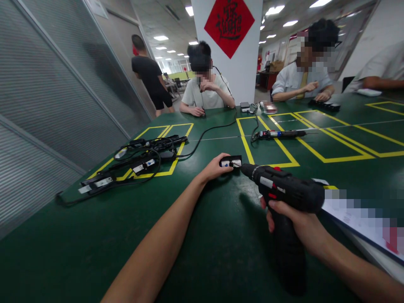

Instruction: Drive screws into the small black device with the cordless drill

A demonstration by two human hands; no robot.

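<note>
My right hand [288, 214] is wrapped round the grip of a black cordless drill [288, 187] with small red parts. The drill's chuck points left and slightly away from me. Just in front of the chuck, my left hand [217, 168] grips a small black case [235, 160] with white and blue parts showing inside. Finger and thumb press on its left end, close to the green tabletop. Whether the drill's tip touches the case I cannot make out.
On the left lie black power strips [145, 162] with tangled cables. An electric screwdriver [280, 134] rests beyond the drill, and papers [356, 214] lie at the right. Yellow tape [243, 139] marks the green table [189, 261]. People [205, 84] sit across it.
</note>
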